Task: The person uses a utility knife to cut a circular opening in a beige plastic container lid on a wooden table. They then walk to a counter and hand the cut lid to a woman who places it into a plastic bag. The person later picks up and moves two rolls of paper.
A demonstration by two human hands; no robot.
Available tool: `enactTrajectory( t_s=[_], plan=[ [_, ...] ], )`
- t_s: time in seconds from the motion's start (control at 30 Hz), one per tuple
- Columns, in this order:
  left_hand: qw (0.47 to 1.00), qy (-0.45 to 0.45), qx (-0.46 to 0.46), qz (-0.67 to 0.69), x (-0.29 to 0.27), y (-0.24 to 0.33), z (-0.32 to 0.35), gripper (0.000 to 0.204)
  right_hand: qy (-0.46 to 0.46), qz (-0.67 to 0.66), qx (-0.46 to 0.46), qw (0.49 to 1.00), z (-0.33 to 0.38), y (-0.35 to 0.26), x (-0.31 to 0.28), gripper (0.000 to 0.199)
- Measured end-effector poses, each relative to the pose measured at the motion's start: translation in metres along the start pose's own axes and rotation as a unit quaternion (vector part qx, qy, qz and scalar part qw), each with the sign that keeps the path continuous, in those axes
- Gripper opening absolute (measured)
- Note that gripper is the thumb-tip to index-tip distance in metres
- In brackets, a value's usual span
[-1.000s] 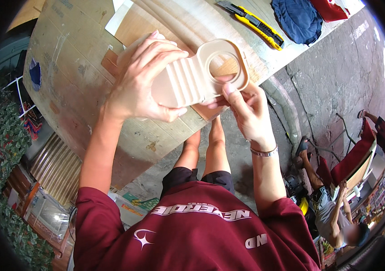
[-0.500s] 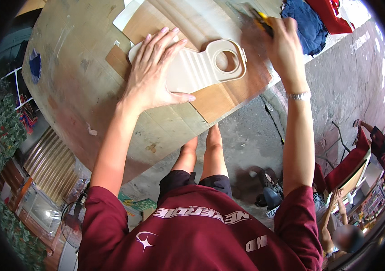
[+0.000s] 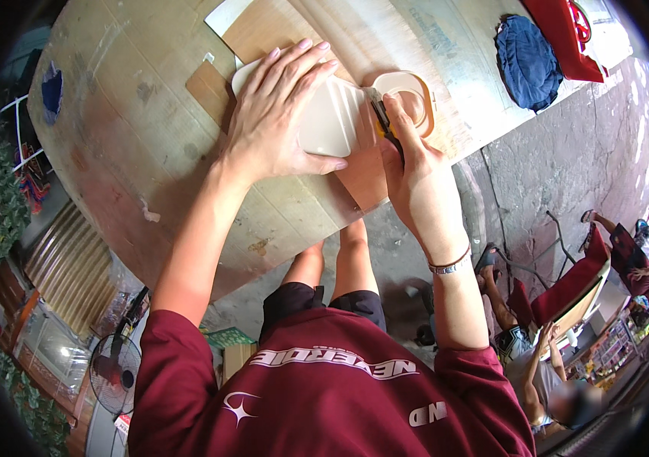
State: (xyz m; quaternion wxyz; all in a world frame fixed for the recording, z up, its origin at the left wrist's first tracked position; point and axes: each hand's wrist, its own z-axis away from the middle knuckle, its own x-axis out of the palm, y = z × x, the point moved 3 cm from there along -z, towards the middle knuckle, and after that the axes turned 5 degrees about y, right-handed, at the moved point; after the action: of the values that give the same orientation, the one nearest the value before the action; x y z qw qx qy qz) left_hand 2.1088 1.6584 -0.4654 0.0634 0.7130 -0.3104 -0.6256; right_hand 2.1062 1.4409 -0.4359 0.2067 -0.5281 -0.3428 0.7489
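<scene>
A beige moulded plastic part (image 3: 330,122), ribbed across its middle and with a ring-shaped end, lies on brown board (image 3: 362,179) near the table's edge. My left hand (image 3: 275,114) rests flat over its left side, fingers stretched out and thumb at the near edge. In my right hand (image 3: 423,179) is a black and yellow utility knife (image 3: 382,122), gripped with the forefinger along it. The knife's front end is at the narrow neck between the ribs and the ring; whether the blade touches the plastic cannot be seen.
The worktable (image 3: 138,145) has a taped, stained covering. Dark blue cloth (image 3: 526,65) lies at the far right beside a red object (image 3: 568,38). A small brown piece (image 3: 210,87) sits left of the part. A fan (image 3: 115,373) stands at lower left; people sit at lower right.
My right hand has swung left with the utility knife, from beyond the ring end to the part's neck. The left hand stays on the part. The whole view has shifted slightly.
</scene>
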Motion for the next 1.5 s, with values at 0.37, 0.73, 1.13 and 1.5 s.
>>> enactTrajectory(
  t_s=[0.37,0.73,1.13,1.5],
  plan=[
    [1.000,0.009,0.001,0.004,0.003,-0.001,0.000,0.114,0.011,-0.010,0.010,1.000,0.005,-0.002,0.001,0.055],
    [1.000,0.011,0.004,0.003,0.003,-0.002,-0.001,0.114,0.021,0.001,0.034,0.999,0.016,0.001,0.008,0.055],
    [1.000,0.001,0.001,0.000,0.004,-0.001,0.000,0.112,-0.013,0.032,0.064,0.997,0.039,-0.009,-0.003,0.052],
    [1.000,-0.015,0.006,0.009,0.004,0.000,-0.002,0.114,-0.007,0.069,0.093,0.993,0.071,0.000,0.009,0.058]
  ],
)
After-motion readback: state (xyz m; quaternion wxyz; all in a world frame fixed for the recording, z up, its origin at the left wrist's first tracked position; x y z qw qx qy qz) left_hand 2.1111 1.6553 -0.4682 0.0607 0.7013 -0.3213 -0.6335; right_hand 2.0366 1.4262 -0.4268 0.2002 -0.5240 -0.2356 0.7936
